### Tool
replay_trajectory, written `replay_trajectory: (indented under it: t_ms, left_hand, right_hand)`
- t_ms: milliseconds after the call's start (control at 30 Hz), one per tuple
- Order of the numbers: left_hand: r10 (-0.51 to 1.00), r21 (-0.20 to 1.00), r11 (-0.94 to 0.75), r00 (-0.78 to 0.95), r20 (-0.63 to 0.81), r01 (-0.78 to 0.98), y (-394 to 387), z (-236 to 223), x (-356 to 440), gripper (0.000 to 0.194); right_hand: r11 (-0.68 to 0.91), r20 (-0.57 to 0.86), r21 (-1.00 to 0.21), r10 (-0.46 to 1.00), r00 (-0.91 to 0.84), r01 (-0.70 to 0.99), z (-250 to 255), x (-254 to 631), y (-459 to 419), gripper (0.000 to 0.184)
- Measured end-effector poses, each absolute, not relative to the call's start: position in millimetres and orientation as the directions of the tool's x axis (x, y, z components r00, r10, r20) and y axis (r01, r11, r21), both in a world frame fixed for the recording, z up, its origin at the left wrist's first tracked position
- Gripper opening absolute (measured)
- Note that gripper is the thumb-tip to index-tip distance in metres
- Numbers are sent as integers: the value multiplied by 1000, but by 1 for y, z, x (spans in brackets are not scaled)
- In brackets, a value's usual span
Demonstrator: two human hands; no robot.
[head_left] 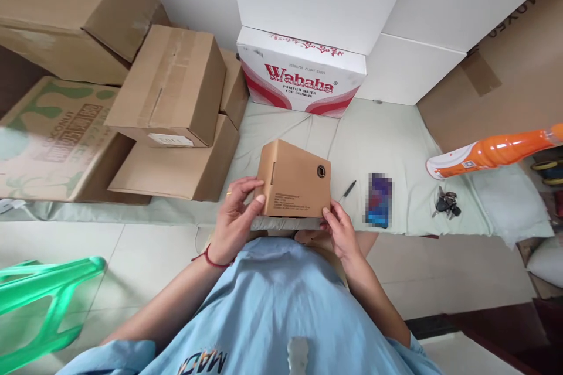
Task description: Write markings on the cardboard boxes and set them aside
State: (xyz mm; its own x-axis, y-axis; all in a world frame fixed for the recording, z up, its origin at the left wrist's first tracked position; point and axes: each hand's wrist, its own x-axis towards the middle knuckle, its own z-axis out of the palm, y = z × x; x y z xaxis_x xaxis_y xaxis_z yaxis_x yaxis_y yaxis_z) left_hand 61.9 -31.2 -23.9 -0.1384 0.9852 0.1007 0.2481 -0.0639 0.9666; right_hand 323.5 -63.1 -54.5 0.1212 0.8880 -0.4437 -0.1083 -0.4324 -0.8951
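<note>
A small brown cardboard box (294, 179), with printed lines and a dark round mark on its top face, is at the front edge of the cloth-covered table. My left hand (240, 211) grips its left side, thumb on the near corner and fingers along the side. At the near right corner, my right hand (341, 228) pinches the box between thumb and fingers. Its underside is hidden. A dark pen (349, 189) lies just right of the box. Beyond that lies a phone (379, 200) whose screen is blurred out.
Cardboard boxes (171, 88) are stacked on the left. A Wahaha water carton (303, 79) stands at the back. To the right are an orange bottle (492, 152) and a bunch of keys (447, 202). A green stool (53, 299) stands on the floor at left.
</note>
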Motion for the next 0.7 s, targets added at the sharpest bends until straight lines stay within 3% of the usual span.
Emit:
replay_trajectory:
  t_ms: [133,267,467,600,700]
  left_hand:
    - [986,953,-164,26,163,256,-48,20,84,36]
    - [987,951,-155,2,160,267,-48,25,88,44]
    - [966,969,246,-82,-247,-19,-27,-12,73,45]
    - [828,792,484,-100,-552,-372,-28,-33,74,40]
    - [783,734,526,-94,-615,-430,-32,-42,77,36]
  right_hand:
    - [-461,-506,-832,859,81,-310,-56,336,-62,56]
    - [-425,-485,-840,867,116,-338,-55,339,-69,56]
    - [-313,-321,-947,928,188,-73,-48,351,-76,61]
    - [-190,-181,-979,977,109,75,-33,360,-75,60]
    - [-84,-85,-980,996,5,178,-14,359,-74,59]
